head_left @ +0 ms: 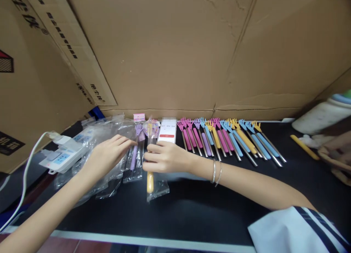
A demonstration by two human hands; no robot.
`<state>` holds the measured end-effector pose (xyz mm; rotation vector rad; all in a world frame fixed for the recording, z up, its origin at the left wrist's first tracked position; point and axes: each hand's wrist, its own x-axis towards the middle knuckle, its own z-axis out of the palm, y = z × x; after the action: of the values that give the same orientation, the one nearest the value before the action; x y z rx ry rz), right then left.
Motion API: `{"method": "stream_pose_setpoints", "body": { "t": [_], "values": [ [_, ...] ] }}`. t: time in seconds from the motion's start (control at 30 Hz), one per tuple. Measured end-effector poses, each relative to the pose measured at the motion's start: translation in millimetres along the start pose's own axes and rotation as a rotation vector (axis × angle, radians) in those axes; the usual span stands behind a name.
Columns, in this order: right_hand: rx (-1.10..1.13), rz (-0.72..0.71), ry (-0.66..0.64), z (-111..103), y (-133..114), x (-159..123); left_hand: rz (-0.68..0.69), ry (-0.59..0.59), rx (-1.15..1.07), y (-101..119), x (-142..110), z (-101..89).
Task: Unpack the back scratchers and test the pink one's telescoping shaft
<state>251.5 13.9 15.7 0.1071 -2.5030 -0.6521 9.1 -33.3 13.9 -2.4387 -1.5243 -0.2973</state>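
My right hand [161, 157] is closed around a yellow back scratcher [150, 181] in a clear plastic bag, whose lower end sticks out below my fingers. To its left lies a purple back scratcher [134, 158], also in a clear bag with a pink header card [139, 117]. My left hand [109, 150] reaches over a heap of clear bags [105, 176], its fingers stretched toward the purple one; whether they touch it I cannot tell. A row of unbagged back scratchers [219, 139] in pink, purple, blue and yellow lies to the right.
Behind my right hand a phone [167, 130] shows a timer. A white power strip [68, 154] with plugs and a cable stands left. Cardboard walls [164, 55] enclose the black table [192, 212]. At right are a yellow handle [304, 147] and a whitish bottle [320, 116].
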Motion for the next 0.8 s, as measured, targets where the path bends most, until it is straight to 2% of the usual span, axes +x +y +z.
{"method": "stream_pose_setpoints", "body": {
  "t": [0.07, 0.13, 0.2, 0.27, 0.33, 0.37, 0.43, 0.5, 0.6, 0.73, 0.8],
  "values": [
    [-0.056, 0.001, 0.077, -11, 3, 0, -0.1, -0.005, -0.083, 8, 0, -1.3],
    [-0.084, -0.003, 0.145, -17, 3, 0, -0.175, -0.012, -0.327, 20, 2, -0.9],
    [-0.061, -0.011, 0.175, -18, 0, 1, -0.263, -0.031, -0.735, 33, 6, 0.5],
    [0.012, -0.009, 0.169, -16, -4, 1, -0.406, -0.045, -1.197, 47, 10, 1.4],
    [0.123, 0.056, 0.165, -13, -8, -1, -0.575, 0.002, -1.561, 58, 16, 0.7],
    [0.191, 0.133, 0.184, -12, -9, -3, -0.643, 0.062, -1.674, 61, 19, -0.3],
    [0.367, 0.367, 0.239, -11, -10, -9, -0.739, 0.22, -1.767, 64, 24, -2.9],
    [0.609, 0.635, 0.274, -12, -12, -19, -0.798, 0.351, -1.77, 64, 28, -5.1],
    [1.052, 0.94, 0.188, -14, -17, -36, -0.846, 0.434, -1.799, 62, 32, -5.4],
    [1.661, 1.174, 0.038, -17, -30, -45, -0.802, 0.48, -1.874, 70, 36, -2.1],
    [1.782, 1.224, 0.052, -17, -35, -44, -0.756, 0.486, -1.877, 79, 39, -1.2]
  ]
}}
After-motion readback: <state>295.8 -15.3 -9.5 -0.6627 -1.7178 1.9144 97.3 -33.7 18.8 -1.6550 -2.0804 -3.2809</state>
